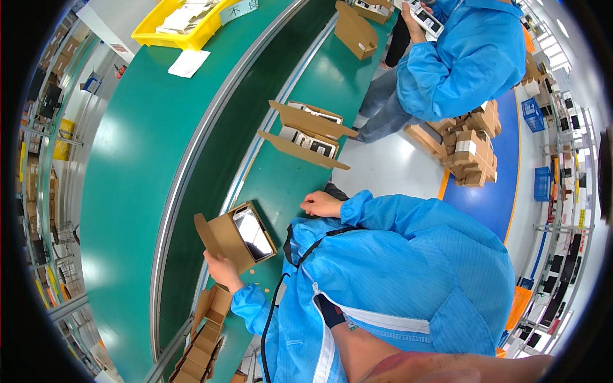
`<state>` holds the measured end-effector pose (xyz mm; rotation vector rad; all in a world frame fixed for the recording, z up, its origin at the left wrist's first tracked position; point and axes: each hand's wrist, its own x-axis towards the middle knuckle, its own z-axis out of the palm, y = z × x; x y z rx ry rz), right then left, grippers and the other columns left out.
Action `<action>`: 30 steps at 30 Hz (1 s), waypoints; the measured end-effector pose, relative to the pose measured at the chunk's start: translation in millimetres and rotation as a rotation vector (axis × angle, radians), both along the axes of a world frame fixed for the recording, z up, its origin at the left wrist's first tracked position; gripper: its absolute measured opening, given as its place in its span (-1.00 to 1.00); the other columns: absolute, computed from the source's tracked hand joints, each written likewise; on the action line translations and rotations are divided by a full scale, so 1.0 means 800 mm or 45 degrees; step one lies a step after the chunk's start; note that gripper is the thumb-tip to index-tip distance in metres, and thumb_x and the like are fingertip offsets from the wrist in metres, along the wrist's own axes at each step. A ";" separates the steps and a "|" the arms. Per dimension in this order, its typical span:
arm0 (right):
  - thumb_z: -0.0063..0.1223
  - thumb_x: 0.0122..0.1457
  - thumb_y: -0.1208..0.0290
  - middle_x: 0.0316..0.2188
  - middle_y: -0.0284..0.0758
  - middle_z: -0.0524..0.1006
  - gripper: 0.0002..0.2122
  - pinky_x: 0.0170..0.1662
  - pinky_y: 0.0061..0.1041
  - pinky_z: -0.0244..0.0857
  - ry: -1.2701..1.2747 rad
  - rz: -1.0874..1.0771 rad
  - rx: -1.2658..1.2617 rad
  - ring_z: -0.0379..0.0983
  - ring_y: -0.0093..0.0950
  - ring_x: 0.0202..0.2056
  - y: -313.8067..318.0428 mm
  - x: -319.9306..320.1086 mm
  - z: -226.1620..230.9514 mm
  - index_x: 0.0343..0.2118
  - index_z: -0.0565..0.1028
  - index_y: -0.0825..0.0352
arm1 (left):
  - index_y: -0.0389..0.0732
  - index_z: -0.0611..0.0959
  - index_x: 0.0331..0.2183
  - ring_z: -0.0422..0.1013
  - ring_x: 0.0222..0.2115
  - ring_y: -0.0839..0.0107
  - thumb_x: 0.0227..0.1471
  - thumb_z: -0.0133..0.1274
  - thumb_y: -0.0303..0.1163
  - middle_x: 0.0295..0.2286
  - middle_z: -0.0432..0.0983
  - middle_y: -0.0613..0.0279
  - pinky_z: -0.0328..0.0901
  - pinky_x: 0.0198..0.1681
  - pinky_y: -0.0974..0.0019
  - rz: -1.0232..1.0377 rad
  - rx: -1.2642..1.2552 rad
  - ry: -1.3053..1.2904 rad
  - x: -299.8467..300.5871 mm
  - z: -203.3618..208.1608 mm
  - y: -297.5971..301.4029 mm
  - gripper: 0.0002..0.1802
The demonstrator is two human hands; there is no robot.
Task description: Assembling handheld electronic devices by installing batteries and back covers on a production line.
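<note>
An open brown cardboard box (225,242) lies on the green bench in front of me, its lid folded out to the left. Inside it rests a flat device (253,234) with a shiny, reflecting face and a dark border. My left hand (223,270) grips the box at its near left corner, thumb against the lid's edge. Off to the right of the box, by the bench's edge, my right hand (322,204) has its fingers curled together. Anything inside those fingers is hidden. A few small orange dots (252,272) lie on the bench near my left wrist.
Beyond stand two open boxes (306,137) with packed contents. Open empty cartons (203,345) line up at lower left. A dark conveyor belt (198,185) runs alongside. A yellow bin (175,25) sits far left. A co-worker in blue (460,60) holds a white device (426,19).
</note>
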<state>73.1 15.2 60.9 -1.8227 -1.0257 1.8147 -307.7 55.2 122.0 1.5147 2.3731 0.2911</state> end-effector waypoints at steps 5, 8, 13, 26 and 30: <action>0.10 0.38 0.12 -0.30 -0.26 0.66 -0.62 -0.30 -0.46 0.45 -0.049 0.002 -0.015 0.56 -0.51 -0.38 -0.002 0.007 0.006 -0.10 0.60 0.44 | -0.14 0.54 0.12 0.55 -0.09 -0.21 0.20 0.08 -0.52 -0.10 0.66 -0.12 0.40 -0.08 -0.12 -0.036 0.016 -0.052 0.010 0.000 0.010 -0.56; 0.11 0.37 0.13 -0.32 -0.27 0.66 -0.63 -0.30 -0.46 0.46 -0.020 -0.022 -0.005 0.56 -0.52 -0.39 0.003 -0.001 0.006 -0.11 0.60 0.43 | -0.14 0.58 0.09 0.56 -0.10 -0.20 0.18 0.09 -0.53 -0.11 0.67 -0.10 0.41 -0.08 -0.10 -0.021 0.058 -0.069 -0.005 0.000 0.006 -0.58; 0.15 0.33 0.13 -0.39 -0.26 0.66 -0.62 -0.37 -0.41 0.47 -0.012 -0.178 0.032 0.55 -0.48 -0.46 -0.009 0.008 -0.016 -0.18 0.62 0.45 | -0.11 0.60 0.09 0.57 -0.11 -0.17 0.17 0.07 -0.54 -0.14 0.68 -0.08 0.41 -0.09 -0.10 -0.052 0.073 -0.034 0.012 -0.011 0.023 -0.56; 0.12 0.38 0.10 -0.34 -0.30 0.64 -0.62 -0.32 -0.48 0.45 0.018 -0.056 -0.012 0.54 -0.53 -0.40 0.002 -0.003 0.001 -0.11 0.60 0.41 | -0.09 0.63 0.04 0.58 -0.15 -0.18 0.16 0.08 -0.51 -0.17 0.68 -0.08 0.43 -0.15 -0.14 -0.028 0.021 -0.007 0.008 0.005 0.027 -0.61; 0.12 0.38 0.10 -0.34 -0.30 0.64 -0.63 -0.31 -0.48 0.46 0.012 -0.040 -0.014 0.54 -0.53 -0.40 0.005 -0.003 0.001 -0.11 0.60 0.40 | -0.13 0.62 0.02 0.57 -0.16 -0.18 0.17 0.10 -0.46 -0.17 0.68 -0.09 0.42 -0.16 -0.15 -0.061 0.128 0.046 0.004 -0.009 0.022 -0.64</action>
